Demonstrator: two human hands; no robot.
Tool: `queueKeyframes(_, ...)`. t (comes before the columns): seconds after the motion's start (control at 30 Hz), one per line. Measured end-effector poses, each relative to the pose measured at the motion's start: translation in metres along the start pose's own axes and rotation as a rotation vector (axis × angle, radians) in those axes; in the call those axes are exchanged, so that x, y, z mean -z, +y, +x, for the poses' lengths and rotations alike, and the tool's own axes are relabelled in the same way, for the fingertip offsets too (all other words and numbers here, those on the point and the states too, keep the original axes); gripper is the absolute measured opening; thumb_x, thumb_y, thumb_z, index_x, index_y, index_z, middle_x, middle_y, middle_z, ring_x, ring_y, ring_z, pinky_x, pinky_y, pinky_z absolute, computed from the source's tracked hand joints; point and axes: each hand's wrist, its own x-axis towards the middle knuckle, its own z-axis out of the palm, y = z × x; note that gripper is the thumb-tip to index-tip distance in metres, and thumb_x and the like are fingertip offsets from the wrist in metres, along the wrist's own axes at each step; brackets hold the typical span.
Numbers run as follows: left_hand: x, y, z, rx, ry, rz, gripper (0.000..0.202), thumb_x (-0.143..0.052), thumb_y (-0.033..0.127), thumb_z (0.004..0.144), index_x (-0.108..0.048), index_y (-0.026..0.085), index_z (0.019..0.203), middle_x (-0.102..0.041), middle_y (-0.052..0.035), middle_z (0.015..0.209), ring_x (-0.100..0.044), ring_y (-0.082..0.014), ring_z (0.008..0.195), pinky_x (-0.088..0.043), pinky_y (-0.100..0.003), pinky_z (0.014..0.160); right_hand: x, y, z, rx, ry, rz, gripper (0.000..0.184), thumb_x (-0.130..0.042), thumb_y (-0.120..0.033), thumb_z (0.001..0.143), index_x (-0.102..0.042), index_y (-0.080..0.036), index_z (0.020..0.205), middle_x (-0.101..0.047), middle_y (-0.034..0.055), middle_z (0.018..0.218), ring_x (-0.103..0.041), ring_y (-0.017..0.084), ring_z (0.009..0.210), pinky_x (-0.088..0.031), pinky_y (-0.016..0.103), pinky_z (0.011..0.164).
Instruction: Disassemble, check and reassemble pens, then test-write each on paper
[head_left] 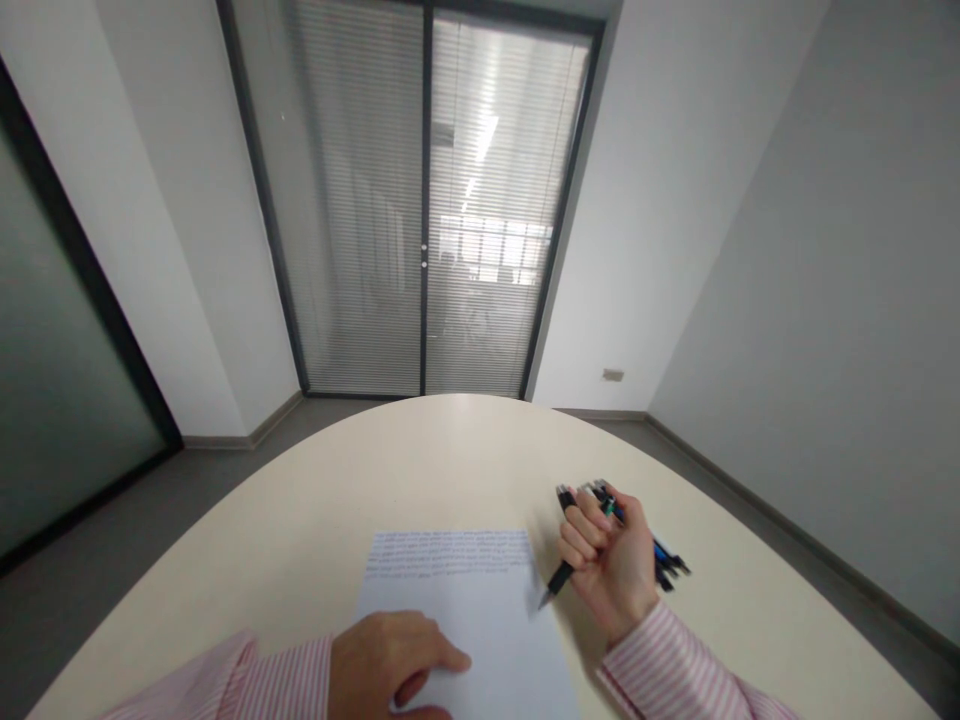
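A white rectangular sheet of paper [495,610] lies on a cream-coloured round-edged table [262,560], with rows of dark handwriting [450,553] across its upper part and its lower part blank. The left hand [390,660] rests over the sheet's lower left, index finger stretched out across the paper, the other visible fingers curled under. The right hand [615,575], turned palm up just beside the sheet's right edge, has its fingers folded round a slim black pen with a silver tip [560,577], which points down-left at that edge; whether the tip touches the paper I cannot tell. Behind this hand, partly hidden, lies a cluster of black and blue pens [664,560].
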Motion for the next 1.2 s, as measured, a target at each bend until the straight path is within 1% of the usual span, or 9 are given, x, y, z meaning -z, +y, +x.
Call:
queueKeyframes(0.13,0.001,0.000,0.002,0.029,-0.046,-0.014,0.028,-0.063,0.037,0.083,-0.062,0.022,0.106,-0.049,0.0062,0.059,-0.050,-0.0125,0.058,-0.042,-0.022,0.066,0.001,0.002,0.003,0.036,0.031,-0.157,0.036,-0.061,-0.040,0.075,-0.051,-0.017,0.049,-0.020,-0.0126,0.036,-0.012,0.004,0.031,-0.019,0.014,0.027)
queueKeyframes(0.2,0.000,0.000,0.002,0.034,-0.044,-0.018,0.027,-0.062,0.037,0.084,-0.063,0.022,0.106,-0.049,0.0061,0.059,-0.050,-0.0125,0.058,-0.042,-0.022,0.066,0.000,0.005,0.005,0.057,0.073,-0.293,0.018,-0.067,-0.030,0.075,-0.064,-0.013,0.068,-0.039,-0.0099,0.038,-0.014,0.001,0.030,-0.018,0.011,0.025)
queueKeyframes(0.33,-0.003,0.001,0.001,0.101,0.001,-0.002,0.023,-0.066,0.032,0.080,-0.065,0.023,0.101,-0.048,0.0067,0.057,-0.050,-0.0121,0.056,-0.042,-0.022,0.066,0.000,0.014,0.006,0.096,0.115,-0.405,0.026,-0.069,-0.025,0.076,-0.068,-0.013,0.098,-0.072,0.0089,0.087,-0.047,0.003,0.040,-0.042,0.013,0.037)
queueKeyframes(0.43,-0.007,0.002,-0.001,0.164,0.034,0.003,0.017,-0.066,0.028,0.078,-0.067,0.024,0.095,-0.049,0.0069,0.054,-0.049,-0.0117,0.054,-0.043,-0.022,0.067,0.006,0.023,0.003,0.162,0.059,-0.455,0.035,-0.061,-0.043,0.080,-0.070,-0.012,0.093,-0.071,0.0090,0.081,-0.062,0.014,0.062,-0.054,0.024,0.058)
queueKeyframes(0.57,-0.012,0.003,-0.001,0.202,0.068,0.006,0.021,-0.063,0.020,0.075,-0.068,0.024,0.095,-0.053,0.0057,0.055,-0.051,-0.0121,0.054,-0.044,-0.023,0.067,0.019,0.033,-0.001,0.283,0.049,-0.840,0.057,-0.045,-0.062,0.084,-0.070,-0.011,0.080,-0.058,0.0019,0.048,-0.043,0.009,0.035,-0.039,0.022,0.035)
queueKeyframes(0.73,-0.015,0.005,0.002,0.214,0.062,0.028,0.019,-0.062,0.020,0.075,-0.069,0.025,0.092,-0.054,0.0055,0.053,-0.052,-0.0125,0.053,-0.044,-0.024,0.066,0.026,0.036,0.002,0.334,-0.035,-1.119,0.027,-0.071,-0.042,0.071,-0.062,-0.017,0.075,-0.059,-0.0026,0.058,-0.049,0.009,0.044,-0.042,0.019,0.039)
queueKeyframes(0.93,-0.015,0.009,0.007,0.211,0.026,0.081,0.019,-0.060,0.017,0.076,-0.069,0.023,0.092,-0.056,0.0039,0.056,-0.051,-0.0124,0.051,-0.044,-0.024,0.062,0.029,0.034,0.004,0.242,-0.069,-1.211,0.010,-0.060,-0.024,0.075,-0.059,-0.018,0.083,-0.055,-0.0043,0.059,-0.054,0.012,0.050,-0.043,0.017,0.032)
queueKeyframes(1.1,-0.014,0.009,0.008,0.219,0.019,0.061,0.020,-0.058,0.016,0.076,-0.069,0.023,0.091,-0.056,0.0043,0.056,-0.051,-0.0122,0.052,-0.043,-0.023,0.061,0.034,0.036,0.005,0.268,-0.044,-1.338,0.028,-0.059,-0.022,0.074,-0.039,-0.020,0.054,-0.034,-0.0121,0.039,-0.030,0.001,0.024,-0.014,0.010,0.022)
queueKeyframes(1.2,-0.014,0.009,0.007,0.220,0.019,0.047,0.020,-0.057,0.016,0.077,-0.069,0.024,0.092,-0.056,0.0042,0.057,-0.050,-0.0121,0.051,-0.042,-0.023,0.060,0.036,0.038,0.005,0.249,-0.053,-1.386,0.027,-0.054,-0.023,0.076,-0.037,-0.021,0.055,-0.032,-0.0127,0.037,-0.033,0.003,0.019,-0.008,0.011,0.020)
